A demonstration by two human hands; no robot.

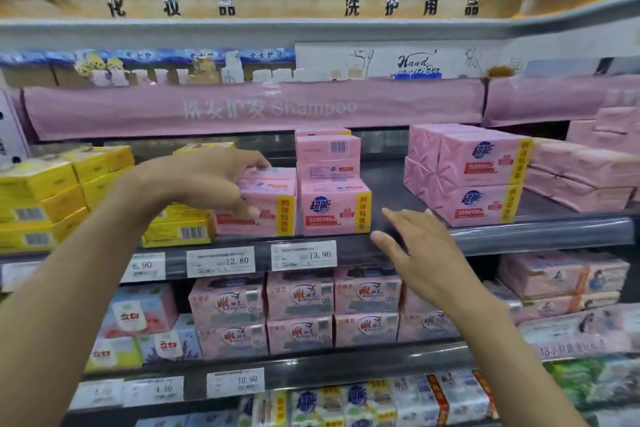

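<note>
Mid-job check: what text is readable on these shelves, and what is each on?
"化妆品", "洗护用品": tan wall sign
"Shampoo": pink fabric banner
"Hand": white card board
"超能": pink wrapped soap pack; the gripped pink pack in the left hand is blurred
"立白": pastel soap packs
"6.90", "12.80", "13.90", "4.50", "10.50": white price tags
Fine print on tags and packs: too blurred.
</note>
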